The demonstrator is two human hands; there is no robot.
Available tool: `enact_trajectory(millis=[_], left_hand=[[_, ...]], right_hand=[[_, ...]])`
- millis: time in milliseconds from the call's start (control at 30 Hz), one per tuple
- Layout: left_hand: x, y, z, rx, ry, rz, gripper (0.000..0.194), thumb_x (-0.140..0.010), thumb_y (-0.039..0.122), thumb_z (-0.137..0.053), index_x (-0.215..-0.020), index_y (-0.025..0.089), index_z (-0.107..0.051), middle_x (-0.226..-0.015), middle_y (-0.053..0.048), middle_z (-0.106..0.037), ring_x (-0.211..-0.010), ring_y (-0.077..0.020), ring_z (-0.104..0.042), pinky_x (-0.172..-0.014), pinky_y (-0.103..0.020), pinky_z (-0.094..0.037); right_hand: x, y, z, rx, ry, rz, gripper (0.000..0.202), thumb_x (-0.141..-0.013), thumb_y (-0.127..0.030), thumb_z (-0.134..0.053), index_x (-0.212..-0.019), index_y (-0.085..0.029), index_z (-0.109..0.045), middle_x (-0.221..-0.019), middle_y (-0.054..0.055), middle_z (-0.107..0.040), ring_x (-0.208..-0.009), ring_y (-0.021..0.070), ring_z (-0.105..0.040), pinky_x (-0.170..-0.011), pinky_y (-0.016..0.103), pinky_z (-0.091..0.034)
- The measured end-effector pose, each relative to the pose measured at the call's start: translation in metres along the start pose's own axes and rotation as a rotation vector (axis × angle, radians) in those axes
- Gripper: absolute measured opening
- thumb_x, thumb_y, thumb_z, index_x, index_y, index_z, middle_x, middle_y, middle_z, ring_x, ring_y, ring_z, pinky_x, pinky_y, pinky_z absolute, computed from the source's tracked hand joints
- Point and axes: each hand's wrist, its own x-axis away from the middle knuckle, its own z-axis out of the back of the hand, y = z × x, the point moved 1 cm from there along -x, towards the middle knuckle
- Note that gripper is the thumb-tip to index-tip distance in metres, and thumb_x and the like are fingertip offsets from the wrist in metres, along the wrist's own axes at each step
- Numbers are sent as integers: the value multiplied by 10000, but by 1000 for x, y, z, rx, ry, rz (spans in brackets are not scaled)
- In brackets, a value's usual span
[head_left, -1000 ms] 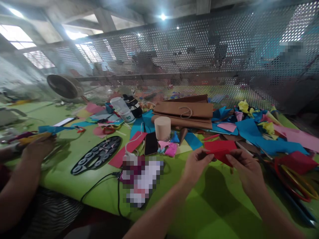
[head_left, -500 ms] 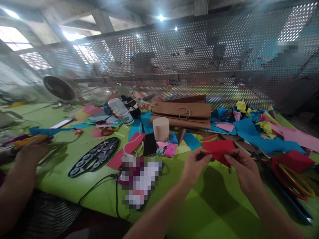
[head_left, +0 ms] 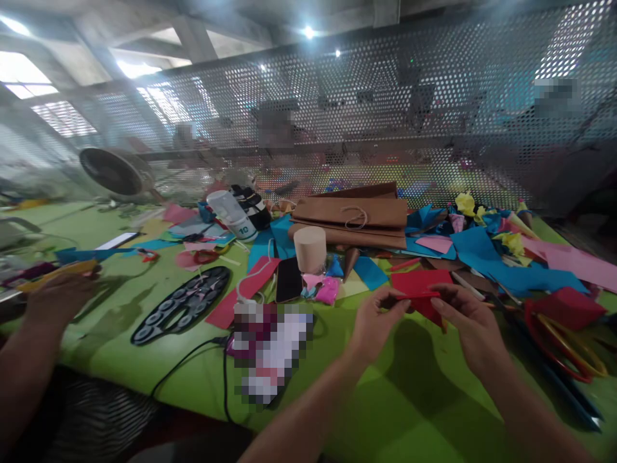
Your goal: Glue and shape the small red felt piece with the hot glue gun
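Pinched between both hands, left hand (head_left: 373, 321) and right hand (head_left: 470, 328) each in a narrow grip on one edge, the red paper (head_left: 424, 296) hovers just above the green tabletop (head_left: 414, 399) (beside scattered scraps).

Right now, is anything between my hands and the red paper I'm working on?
Nothing visible. The left hand and the right hand both pinch the red paper directly, above the green table. The other scraps lie farther back.
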Motion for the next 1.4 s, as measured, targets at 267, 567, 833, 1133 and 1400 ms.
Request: enact_trajectory(millis=[267,567,833,1133,1400], left_hand=[[1,2,0,-42,-14,-4,101,-814,260,-759,-834,165,-733,-789,-35,-728,-747,-160,-655,-736,-279,-506],[0,0,0,-47,-19,-8,144,-803,304,-777,-820,169,-731,-778,-36,-721,-747,-166,-652,-744,-286,-503],[1,3,-1,-37,-24,7,111,-799,272,-756,-814,166,-724,-775,-31,-712,-738,-155,-629,-722,-269,-477],[0,2,0,-89,8,7,130,-784,282,-777,-842,170,-747,-794,-33,-712,-730,-155,-598,-708,-271,-469],[1,4,2,-179,35,-30,113,-786,233,-784,-887,187,-761,-916,-60,-738,-852,-183,-623,-783,-292,-467]], right_hand=[[0,3,1,-13,19,-32,240,-725,-401,-890,-885,-265,-773,-868,25,-756,-772,180,-650,-665,288,-496],[2,0,0,4,54,-33,226,-708,-408,-894,-846,-281,-767,-860,11,-742,-793,186,-652,-724,314,-521],[2,0,1,38,38,4,223,-720,-420,-880,-858,-283,-773,-864,23,-750,-791,206,-668,-713,339,-530],[4,0,0,76,48,39,221,-748,-442,-852,-869,-278,-769,-856,32,-743,-773,211,-669,-692,341,-534],[6,-2,-2,53,53,11,227,-711,-426,-882,-833,-275,-764,-842,19,-742,-783,193,-672,-713,315,-550]])
